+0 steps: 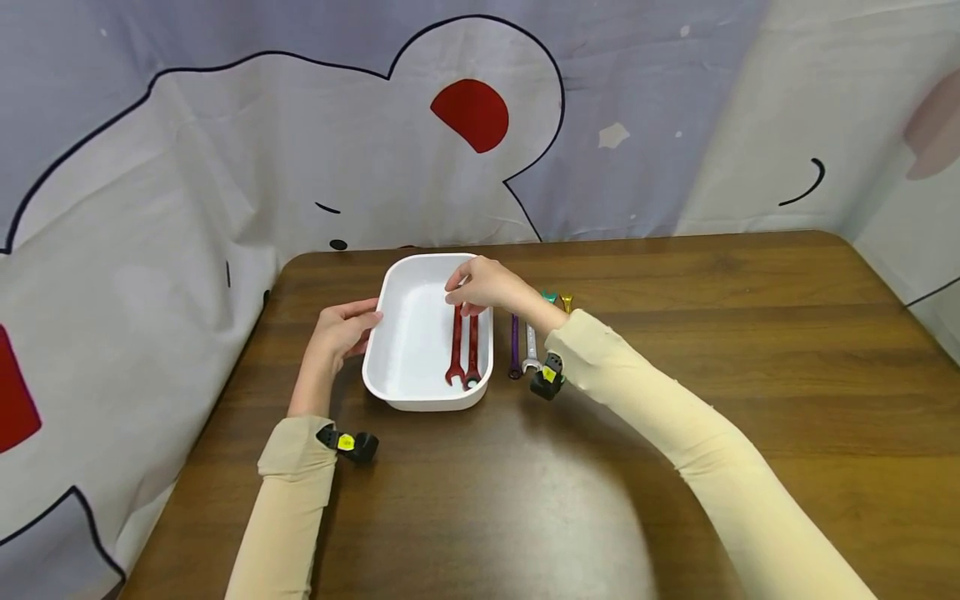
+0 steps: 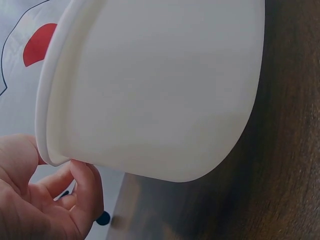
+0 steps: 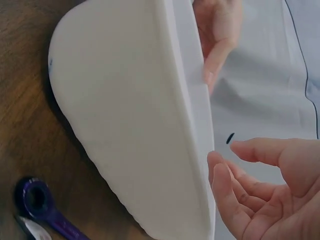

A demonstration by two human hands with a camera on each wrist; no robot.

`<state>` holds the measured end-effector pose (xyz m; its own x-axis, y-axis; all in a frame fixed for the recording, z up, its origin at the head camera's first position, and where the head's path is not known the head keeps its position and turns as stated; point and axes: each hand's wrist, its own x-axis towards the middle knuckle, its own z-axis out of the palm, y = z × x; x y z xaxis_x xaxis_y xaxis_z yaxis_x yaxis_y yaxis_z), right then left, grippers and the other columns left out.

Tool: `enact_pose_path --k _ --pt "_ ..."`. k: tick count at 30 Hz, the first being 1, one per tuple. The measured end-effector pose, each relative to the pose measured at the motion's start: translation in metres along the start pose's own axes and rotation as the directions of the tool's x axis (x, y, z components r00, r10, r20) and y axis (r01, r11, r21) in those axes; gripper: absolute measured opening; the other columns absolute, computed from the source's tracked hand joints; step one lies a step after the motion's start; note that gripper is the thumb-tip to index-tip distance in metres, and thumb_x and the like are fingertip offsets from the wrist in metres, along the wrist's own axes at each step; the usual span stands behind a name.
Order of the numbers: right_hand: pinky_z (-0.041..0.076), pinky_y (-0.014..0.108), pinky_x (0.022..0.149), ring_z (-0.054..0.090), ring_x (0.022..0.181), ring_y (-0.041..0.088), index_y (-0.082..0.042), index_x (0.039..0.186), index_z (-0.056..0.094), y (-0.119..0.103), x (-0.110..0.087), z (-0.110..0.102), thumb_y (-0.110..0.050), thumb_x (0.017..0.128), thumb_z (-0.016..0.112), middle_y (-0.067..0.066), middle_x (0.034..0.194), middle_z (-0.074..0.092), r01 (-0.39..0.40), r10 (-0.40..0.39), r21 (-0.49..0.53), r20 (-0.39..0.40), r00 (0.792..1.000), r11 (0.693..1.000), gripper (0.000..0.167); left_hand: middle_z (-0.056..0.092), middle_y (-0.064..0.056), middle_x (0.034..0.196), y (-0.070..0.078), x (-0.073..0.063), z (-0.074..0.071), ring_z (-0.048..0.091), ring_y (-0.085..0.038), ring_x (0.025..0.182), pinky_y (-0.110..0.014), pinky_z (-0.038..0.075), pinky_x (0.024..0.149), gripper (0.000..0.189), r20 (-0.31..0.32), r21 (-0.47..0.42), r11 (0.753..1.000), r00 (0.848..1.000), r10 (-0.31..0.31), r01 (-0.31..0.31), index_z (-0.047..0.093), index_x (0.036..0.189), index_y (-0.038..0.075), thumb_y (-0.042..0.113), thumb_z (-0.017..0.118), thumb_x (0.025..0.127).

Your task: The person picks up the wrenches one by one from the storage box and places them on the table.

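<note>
A white plastic tray [image 1: 411, 342] sits on the table, its left rim pinched by my left hand [image 1: 341, 332] between thumb and fingers. Inside the tray, along its right side, lie two red wrenches, a left one [image 1: 456, 346] and a right one [image 1: 473, 346]. Over their far ends hovers my right hand [image 1: 489, 285], hiding those ends. In the right wrist view, the thumb and loosely bent fingers of that hand [image 3: 267, 185] stand apart with nothing between them. The left wrist view shows the tray's outer wall [image 2: 160, 90] beside the left fingers.
Just right of the tray lie a purple wrench [image 1: 514, 346], a silver wrench [image 1: 531, 346], and green [image 1: 550, 297] and gold [image 1: 567, 302] wrench ends, partly hidden by the right forearm. A printed curtain [image 1: 337, 158] hangs behind the wooden table [image 1: 720, 333].
</note>
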<state>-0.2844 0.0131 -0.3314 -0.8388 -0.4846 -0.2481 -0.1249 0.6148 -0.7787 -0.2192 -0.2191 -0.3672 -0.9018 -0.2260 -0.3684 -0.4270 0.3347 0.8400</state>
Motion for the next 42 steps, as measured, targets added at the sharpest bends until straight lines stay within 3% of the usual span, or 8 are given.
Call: enact_pose_path --k 7,14,23,28,31,36,39,42 --pt "0.057 0.039 0.08 0.07 0.083 0.028 0.0 0.107 0.066 0.002 0.006 0.01 -0.012 0.089 0.066 0.02 0.1 0.07 -0.026 0.026 0.019 -0.009 1.0 0.999 0.022 0.058 -0.009 0.126 0.001 -0.002 0.001 0.055 -0.008 0.085 -0.02 0.049 0.072 0.044 -0.001 0.013 1.0 1.0 0.005 -0.005 0.053 0.138 0.017 0.026 0.059 0.095" --pt "0.058 0.033 0.072 0.072 0.082 0.028 -0.002 0.109 0.066 0.003 0.004 0.02 -0.015 0.089 0.065 0.019 0.093 0.073 -0.022 0.016 -0.138 -0.047 0.999 0.99 0.024 0.057 -0.011 0.128 0.002 -0.002 0.003 0.055 -0.01 0.087 -0.018 0.048 0.069 0.044 0.007 0.018 1.0 1.0 0.012 -0.012 0.053 0.138 0.016 0.025 0.058 0.096" --pt "0.058 0.034 0.075 0.072 0.081 0.028 0.001 0.115 0.064 -0.003 0.007 0.029 -0.016 0.09 0.064 0.021 0.091 0.073 -0.058 0.053 -0.177 -0.034 0.998 0.982 0.03 0.059 -0.01 0.127 0.002 0.0 0.004 0.057 -0.01 0.087 -0.017 0.048 0.066 0.044 0.005 0.017 1.0 1.0 0.021 -0.021 0.053 0.138 0.016 0.023 0.058 0.095" --pt "0.052 0.021 0.056 0.072 0.08 0.025 -0.001 0.11 0.067 -0.003 0.008 0.032 -0.016 0.09 0.063 0.017 0.089 0.074 -0.057 0.04 -0.25 -0.073 0.997 0.966 0.026 0.058 -0.012 0.131 0.002 -0.001 0.005 0.056 -0.01 0.088 -0.017 0.049 0.067 0.044 0.003 0.025 0.999 1.0 0.022 -0.022 0.053 0.138 0.015 0.023 0.059 0.096" --pt "0.042 0.015 0.049 0.069 0.066 0.018 -0.001 0.104 0.07 -0.002 0.01 0.034 -0.015 0.089 0.063 0.014 0.084 0.074 -0.053 0.023 -0.31 -0.099 0.995 0.949 0.021 0.057 -0.012 0.131 0.002 -0.002 0.004 0.056 -0.01 0.088 -0.017 0.049 0.067 0.044 0.005 0.022 0.999 1.0 0.024 -0.024 0.053 0.138 0.015 0.023 0.059 0.096" --pt "0.038 0.017 0.046 0.052 0.047 0.007 -0.001 0.087 0.07 -0.001 0.013 0.038 -0.011 0.086 0.063 0.006 0.062 0.067 -0.049 -0.006 -0.415 -0.13 0.992 0.909 0.012 0.056 -0.012 0.132 0.002 -0.003 0.003 0.056 -0.008 0.087 -0.017 0.049 0.068 0.045 0.01 0.025 0.999 1.0 0.021 -0.022 0.052 0.139 0.015 0.024 0.058 0.096" --pt "0.037 0.019 0.047 0.048 0.05 0.011 -0.003 0.078 0.063 -0.002 0.014 0.04 -0.009 0.084 0.063 0.003 0.06 0.055 -0.045 -0.027 -0.507 -0.133 0.991 0.861 0.009 0.056 -0.012 0.132 0.002 -0.002 0.003 0.055 -0.008 0.087 -0.018 0.05 0.07 0.046 0.013 0.03 0.999 1.0 0.02 -0.02 0.052 0.14 0.015 0.025 0.059 0.095" --pt "0.036 0.022 0.051 0.047 0.059 0.015 -0.005 0.078 0.056 -0.002 0.014 0.043 -0.01 0.085 0.062 0.003 0.068 0.05 -0.051 -0.033 -0.573 -0.135 0.99 0.818 0.01 0.057 -0.012 0.132 0.002 -0.002 0.002 0.055 -0.009 0.088 -0.022 0.05 0.076 0.045 0.013 0.031 0.999 1.0 0.02 -0.02 0.052 0.139 0.016 0.025 0.059 0.095"
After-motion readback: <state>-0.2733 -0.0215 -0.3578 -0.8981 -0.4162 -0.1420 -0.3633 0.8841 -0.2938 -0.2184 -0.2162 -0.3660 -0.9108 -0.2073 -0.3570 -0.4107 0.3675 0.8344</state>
